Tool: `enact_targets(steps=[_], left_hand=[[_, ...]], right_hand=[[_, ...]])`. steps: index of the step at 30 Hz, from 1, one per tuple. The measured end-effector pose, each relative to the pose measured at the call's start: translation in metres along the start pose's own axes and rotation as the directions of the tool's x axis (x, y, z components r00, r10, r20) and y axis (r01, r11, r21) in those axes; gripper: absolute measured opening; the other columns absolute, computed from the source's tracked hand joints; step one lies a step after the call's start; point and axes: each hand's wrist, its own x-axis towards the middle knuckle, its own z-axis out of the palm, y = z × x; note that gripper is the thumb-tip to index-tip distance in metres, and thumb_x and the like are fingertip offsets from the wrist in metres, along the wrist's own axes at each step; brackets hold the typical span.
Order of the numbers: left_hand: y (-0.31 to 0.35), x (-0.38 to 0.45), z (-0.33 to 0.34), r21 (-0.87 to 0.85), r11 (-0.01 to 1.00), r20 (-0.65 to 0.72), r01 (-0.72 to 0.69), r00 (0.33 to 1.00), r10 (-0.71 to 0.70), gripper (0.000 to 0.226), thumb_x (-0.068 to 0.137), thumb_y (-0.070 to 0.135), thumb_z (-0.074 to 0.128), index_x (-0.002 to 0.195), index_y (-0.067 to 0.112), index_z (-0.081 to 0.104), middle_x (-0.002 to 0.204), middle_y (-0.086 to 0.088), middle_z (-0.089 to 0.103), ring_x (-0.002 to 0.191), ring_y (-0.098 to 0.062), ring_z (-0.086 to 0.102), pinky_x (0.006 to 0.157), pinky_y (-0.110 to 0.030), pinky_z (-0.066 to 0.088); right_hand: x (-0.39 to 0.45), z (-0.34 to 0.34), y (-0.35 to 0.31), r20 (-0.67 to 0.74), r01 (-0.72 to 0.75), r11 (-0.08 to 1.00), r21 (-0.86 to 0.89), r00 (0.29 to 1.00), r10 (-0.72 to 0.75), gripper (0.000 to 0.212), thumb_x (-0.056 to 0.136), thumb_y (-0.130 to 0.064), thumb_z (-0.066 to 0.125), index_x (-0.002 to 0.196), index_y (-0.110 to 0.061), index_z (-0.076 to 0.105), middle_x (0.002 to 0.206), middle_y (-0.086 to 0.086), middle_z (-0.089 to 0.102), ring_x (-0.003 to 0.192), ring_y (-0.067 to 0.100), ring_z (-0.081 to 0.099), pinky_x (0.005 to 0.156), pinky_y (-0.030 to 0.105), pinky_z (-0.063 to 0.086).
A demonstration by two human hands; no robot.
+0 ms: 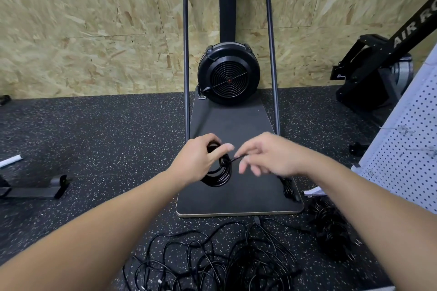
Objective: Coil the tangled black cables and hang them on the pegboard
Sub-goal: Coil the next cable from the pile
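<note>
My left hand (201,156) grips a coiled black cable (218,173), its loops hanging below my fingers. My right hand (264,155) pinches the cable's loose end (237,158) just right of the coil. A tangled heap of black cables (212,260) lies on the floor below my arms. Another bundled black cable (289,188) lies on the machine's footboard under my right wrist. The white pegboard (406,149) leans at the right edge.
A black fan-wheel exercise machine (229,73) with a dark footboard (236,123) stands ahead against a chipboard wall. A rowing machine (378,66) is at the right. A pile of black ties (331,231) sits by the pegboard. A metal foot (35,190) lies at the left.
</note>
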Motion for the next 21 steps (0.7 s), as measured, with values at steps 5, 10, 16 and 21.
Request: enact_targets(steps=[5, 10, 16, 21], left_hand=[[0.006, 0.0, -0.01, -0.137, 0.986, 0.105, -0.099, 0.988, 0.114, 0.043, 0.098, 0.06, 0.074, 0.086, 0.021, 0.059, 0.074, -0.002, 0.059, 0.07, -0.012, 0.047, 0.071, -0.038, 0.042], [0.021, -0.008, -0.008, -0.16, 0.976, 0.247, -0.15, 0.951, 0.186, 0.049, 0.096, 0.058, 0.078, 0.08, 0.018, 0.057, 0.067, 0.005, 0.046, 0.065, -0.012, 0.039, 0.062, -0.035, 0.035], [0.022, -0.014, -0.006, -0.025, 0.986, 0.169, -0.162, 0.972, 0.164, 0.049, 0.093, 0.062, 0.079, 0.078, 0.021, 0.058, 0.066, 0.003, 0.057, 0.062, -0.01, 0.046, 0.061, -0.034, 0.043], [0.018, -0.014, -0.006, 0.028, 0.986, 0.035, -0.166, 0.986, 0.165, 0.05, 0.106, 0.063, 0.059, 0.077, 0.023, 0.054, 0.062, 0.006, 0.046, 0.061, -0.016, 0.039, 0.061, -0.039, 0.041]], right_hand=[[-0.005, -0.029, 0.019, -0.234, 0.146, 0.929, 0.34, 0.97, -0.066, 0.023, 0.107, 0.002, 0.058, 0.118, -0.007, 0.077, 0.099, 0.017, 0.081, 0.063, 0.017, 0.049, 0.058, 0.021, 0.042], [0.001, -0.033, 0.034, -0.422, 0.209, 0.856, 0.472, 0.907, 0.011, 0.019, 0.107, 0.003, 0.061, 0.116, -0.002, 0.077, 0.097, 0.024, 0.079, 0.061, 0.013, 0.051, 0.058, 0.025, 0.032], [0.001, -0.031, 0.046, -0.419, 0.183, 0.867, 0.464, 0.907, 0.033, 0.019, 0.108, 0.003, 0.061, 0.119, 0.0, 0.076, 0.094, 0.039, 0.07, 0.063, 0.007, 0.061, 0.059, 0.026, 0.034], [0.004, -0.029, 0.064, -0.364, 0.086, 0.935, 0.345, 0.93, 0.049, 0.02, 0.108, -0.006, 0.064, 0.114, -0.014, 0.082, 0.098, 0.015, 0.081, 0.07, 0.017, 0.058, 0.064, 0.033, 0.044]])
